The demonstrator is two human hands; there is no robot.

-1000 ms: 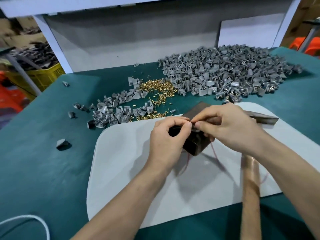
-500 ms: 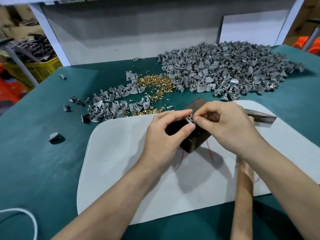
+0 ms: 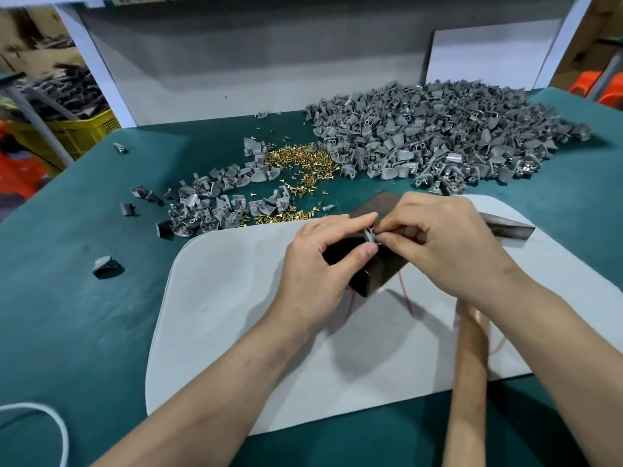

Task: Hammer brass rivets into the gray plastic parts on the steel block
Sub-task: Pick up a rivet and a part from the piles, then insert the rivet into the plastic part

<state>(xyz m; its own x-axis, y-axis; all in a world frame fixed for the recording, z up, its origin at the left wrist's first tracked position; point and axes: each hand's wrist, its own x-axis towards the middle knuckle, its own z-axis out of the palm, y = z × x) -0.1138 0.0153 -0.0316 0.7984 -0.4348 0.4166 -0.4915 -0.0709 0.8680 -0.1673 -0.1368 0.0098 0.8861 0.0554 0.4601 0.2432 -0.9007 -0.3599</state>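
A second ago the left hand (image 3: 323, 261) had its fingers curled down over the steel block (image 3: 374, 274); now its forefinger reaches out straighter toward the right hand (image 3: 435, 244) and its thumb sits lower, so a small gray plastic part (image 3: 370, 234) shows between them. The left thumb and forefinger pinch that part from one side. The right hand's curled fingertips pinch at its other side, and whether they also hold a rivet cannot be told. Both hands stay above the block, which stands near the far edge of the white pad (image 3: 236, 315). The hammer (image 3: 468, 365) has not moved: it lies on the pad's right half under the right wrist, its handle running past the pad's near edge. Loose brass rivets (image 3: 300, 163) lie on the green table (image 3: 84, 298) just beyond the pad's far edge, between a small scatter of gray parts (image 3: 219, 207) toward the left and a large heap (image 3: 438, 139) at the table's far right corner. The pad's left half and near edge are bare, and a white cord (image 3: 50, 426) loops at the table's near left corner.
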